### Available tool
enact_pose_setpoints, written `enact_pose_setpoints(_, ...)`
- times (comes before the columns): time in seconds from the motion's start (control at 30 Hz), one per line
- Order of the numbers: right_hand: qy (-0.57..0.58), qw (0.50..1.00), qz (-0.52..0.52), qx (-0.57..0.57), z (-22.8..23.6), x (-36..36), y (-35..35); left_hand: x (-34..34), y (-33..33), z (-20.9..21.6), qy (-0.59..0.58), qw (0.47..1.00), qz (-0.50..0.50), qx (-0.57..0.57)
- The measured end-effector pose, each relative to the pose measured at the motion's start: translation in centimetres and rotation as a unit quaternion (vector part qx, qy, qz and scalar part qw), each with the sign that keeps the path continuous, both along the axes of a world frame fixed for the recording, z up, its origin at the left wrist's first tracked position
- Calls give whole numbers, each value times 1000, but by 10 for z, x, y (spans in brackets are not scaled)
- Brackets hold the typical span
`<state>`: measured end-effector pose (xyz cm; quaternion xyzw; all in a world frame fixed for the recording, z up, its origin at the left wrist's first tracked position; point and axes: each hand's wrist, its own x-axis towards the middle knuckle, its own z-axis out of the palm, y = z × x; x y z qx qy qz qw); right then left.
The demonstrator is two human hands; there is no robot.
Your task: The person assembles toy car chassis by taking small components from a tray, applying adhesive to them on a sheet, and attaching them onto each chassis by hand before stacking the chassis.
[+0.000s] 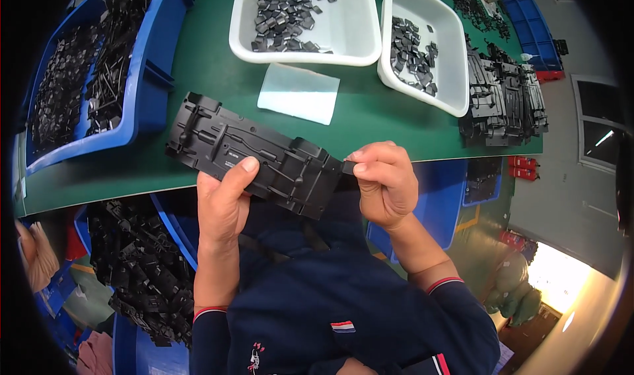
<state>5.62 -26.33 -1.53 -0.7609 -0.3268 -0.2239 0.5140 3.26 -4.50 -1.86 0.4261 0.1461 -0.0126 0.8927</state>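
Note:
My left hand (228, 193) grips a long black plastic chassis plate (254, 154), thumb on its upper face and the fingers beneath. The plate is tilted, its right end lower, just above the table's front edge. At that right end, my right hand (386, 180) pinches a small black plastic piece (347, 168) between thumb and forefinger. The piece is against or very near the plate's end; whether it is seated there I cannot tell.
A white tub (307, 58) and a second white tub (426, 98) hold small black pieces. Between tubs and plate lies a pale sheet (299, 92). A blue crate (142, 91) of black parts stands left; stacked chassis plates (505, 98) stand right. More parts (142, 263) fill a crate below the table.

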Motion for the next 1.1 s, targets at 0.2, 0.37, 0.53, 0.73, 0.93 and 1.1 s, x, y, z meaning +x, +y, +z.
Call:
enact_pose_setpoints(0.2,-27,999,24,-23,-5,-8,-7,-11,2,9,-22,999,-3,37)
enact_pose_setpoints(0.37,-52,998,27,-34,-5,-12,-8,-20,0,21,-29,997,-7,65)
enact_pose_setpoints(0.53,-58,997,37,-44,-2,-15,-10,-25,0,25,-55,993,-16,104)
enact_pose_setpoints(0.73,-54,997,38,-40,-3,-16,-10,-29,-2,32,-59,992,-15,114)
enact_pose_setpoints(0.93,-54,996,43,-51,-2,-16,-10,-31,-3,35,-72,988,-16,133)
enact_pose_setpoints(1.1,-70,994,48,-73,0,-15,-9,-34,-4,40,-65,987,-9,144)
